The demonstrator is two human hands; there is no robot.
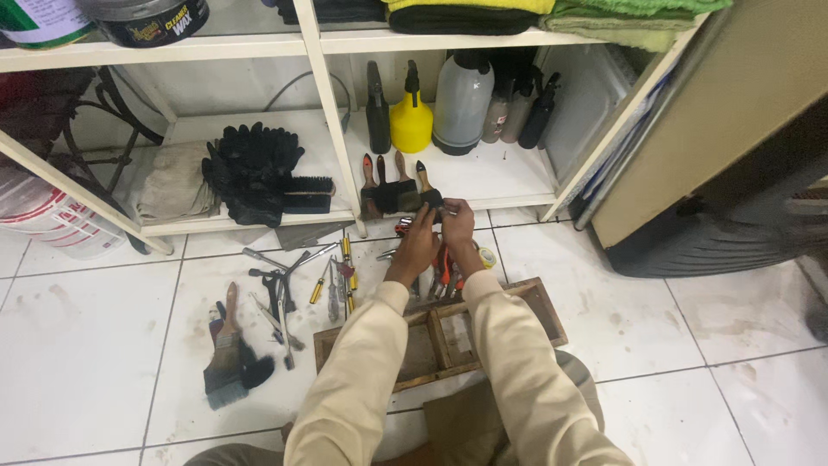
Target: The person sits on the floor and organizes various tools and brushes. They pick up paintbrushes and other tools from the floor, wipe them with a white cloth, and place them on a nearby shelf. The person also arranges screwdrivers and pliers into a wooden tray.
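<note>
A: What is seen, shelf [259,220] first?
B: A wooden tray [535,302] on the floor; a paintbrush [429,194] at the shelf edge, clasped by left hand [417,242] and right hand [457,226] together

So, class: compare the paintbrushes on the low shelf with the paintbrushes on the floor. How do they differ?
The shelf paintbrushes lie side by side, handles pointing to the back; the floor paintbrushes lie in a loose heap. Both hands are at the shelf group; the floor group lies untouched. All have wooden handles and dark bristles.
</note>
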